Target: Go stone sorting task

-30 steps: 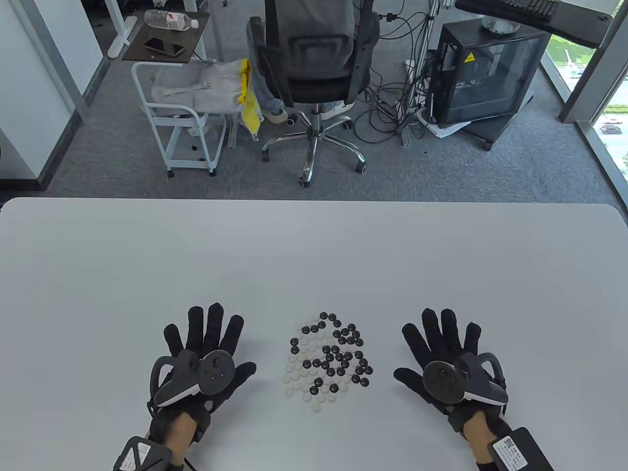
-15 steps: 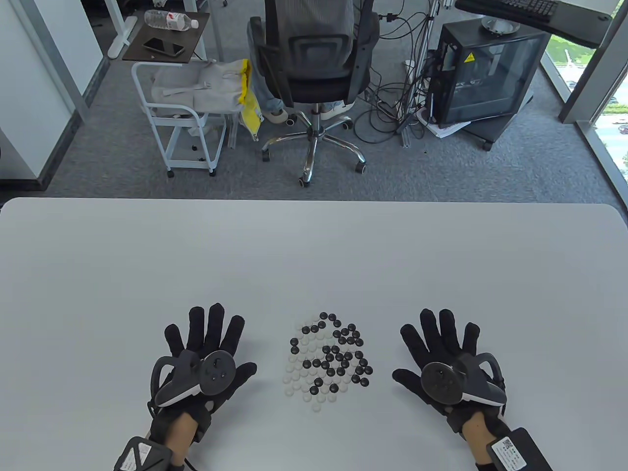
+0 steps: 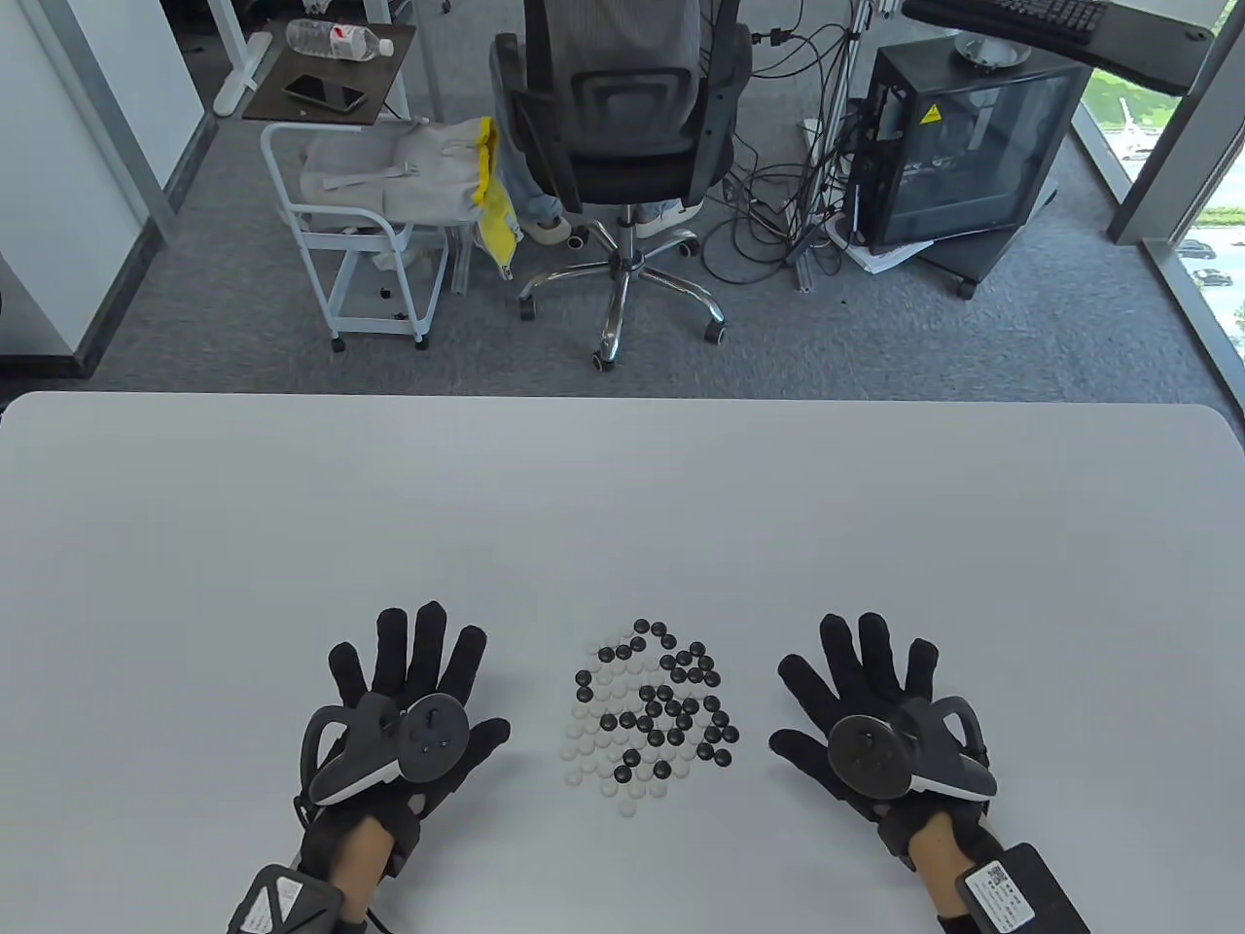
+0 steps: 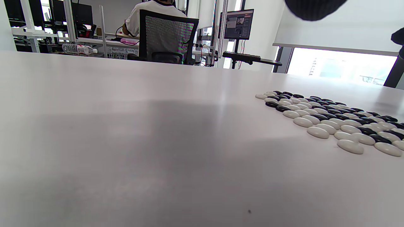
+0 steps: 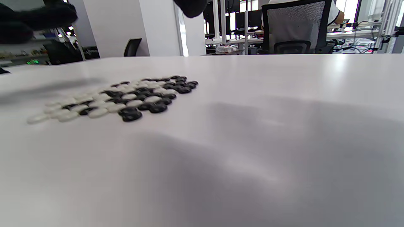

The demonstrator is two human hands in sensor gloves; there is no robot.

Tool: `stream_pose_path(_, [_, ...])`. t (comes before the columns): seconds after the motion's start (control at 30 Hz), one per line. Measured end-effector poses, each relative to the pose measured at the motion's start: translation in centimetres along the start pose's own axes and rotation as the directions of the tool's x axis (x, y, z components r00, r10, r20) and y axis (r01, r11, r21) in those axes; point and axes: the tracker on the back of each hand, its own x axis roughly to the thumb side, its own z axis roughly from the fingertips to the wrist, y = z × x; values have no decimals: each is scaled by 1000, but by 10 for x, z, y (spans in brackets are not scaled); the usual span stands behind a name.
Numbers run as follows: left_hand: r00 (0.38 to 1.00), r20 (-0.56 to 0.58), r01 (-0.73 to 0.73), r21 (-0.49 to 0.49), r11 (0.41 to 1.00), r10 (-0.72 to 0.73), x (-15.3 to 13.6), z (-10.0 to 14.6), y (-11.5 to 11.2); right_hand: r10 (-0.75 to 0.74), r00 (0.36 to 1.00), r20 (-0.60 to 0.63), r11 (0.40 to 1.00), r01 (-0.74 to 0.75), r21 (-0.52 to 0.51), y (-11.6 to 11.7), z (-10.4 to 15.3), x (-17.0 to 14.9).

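A flat patch of mixed black and white Go stones [image 3: 647, 715] lies on the white table [image 3: 622, 506] near its front edge, between my two hands. White stones crowd its left side, black ones its right. My left hand [image 3: 413, 686] lies flat to the left of the patch with fingers spread and straight, holding nothing. My right hand [image 3: 856, 681] lies spread to the right of it, also holding nothing. The stones [image 4: 331, 119] fill the right of the left wrist view. In the right wrist view the stones [image 5: 120, 97] sit at the left.
Beyond the table's far edge stand an office chair [image 3: 622, 146] with a seated person, a white cart [image 3: 360, 224] and a black computer case [image 3: 963, 146] among cables. No containers stand on the table.
My right hand has slid a little to the left, toward the stones. The left hand and the stones have not moved.
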Motion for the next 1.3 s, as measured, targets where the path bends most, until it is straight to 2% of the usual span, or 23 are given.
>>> stream_pose_path(0.1, [1000,4,-8,7,1000,8,1,-2,0,-47,997,56,999,48,-7,-20,-22,13])
stream_pose_path(0.2, [1000,1,-5,-6,1000,5,1,-4,-2,-82,996,44,993,78,90,-38,-61,21])
stream_pose_path(0.27, [1000,-3,-7,-11,1000,7,0,-4,-3,-125,992,12,979,122,161,-40,-80,22])
stream_pose_path(0.3, [1000,-7,-12,-17,1000,12,-2,-5,-3,-188,982,-30,946,189,262,-37,-102,22])
stream_pose_path(0.37, [1000,-11,-19,-17,1000,19,-3,-5,-4,-245,966,-86,899,260,352,-29,-127,21])
stream_pose_path(0.5, [1000,-10,-25,-16,1000,25,-4,-6,-3,-239,958,-160,863,285,416,-4,-165,21])
stream_pose_path(0.6, [1000,-4,-22,-19,1000,22,-3,-6,-4,-237,949,-206,843,306,442,19,-182,18])
stream_pose_path(0.83, [1000,4,-26,2,1000,26,-4,-1,0,-254,925,-281,810,362,460,52,-199,7])
stream_pose_path(0.93, [1000,8,-26,0,1000,26,-4,-1,-1,-255,910,-326,823,381,420,51,-202,-2])
stream_pose_path(1.0, [1000,8,-22,-6,1000,22,-4,-1,-2,-192,913,-359,845,340,413,45,-201,-14])
stream_pose_path(1.13, [1000,2,-29,-11,1000,29,-5,-2,-3,-93,889,-447,863,296,408,30,-183,-47])
stream_pose_path(1.3, [999,-4,-32,-8,999,32,-7,-1,-2,-19,803,-595,865,312,393,12,-139,-101])
